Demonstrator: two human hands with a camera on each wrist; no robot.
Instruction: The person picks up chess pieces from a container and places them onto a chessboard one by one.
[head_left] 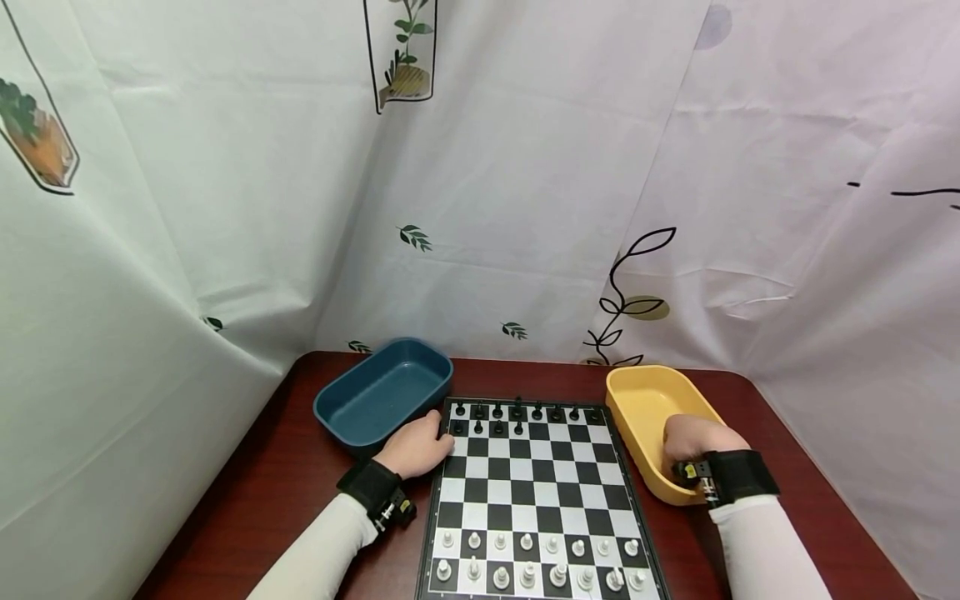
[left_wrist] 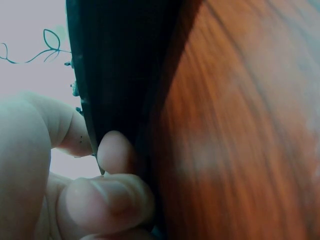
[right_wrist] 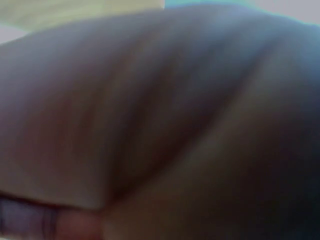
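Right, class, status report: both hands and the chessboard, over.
Left hand gripping chessboard far-left edge. Right hand inside yellow tray, grip hidden. Blue tray beside left hand.

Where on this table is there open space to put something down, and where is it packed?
The middle rows of the chessboard lie bare between the black pieces and white pieces. The blue tray shows nothing inside. Bare table lies left of the left hand. The right hand fills the yellow tray.
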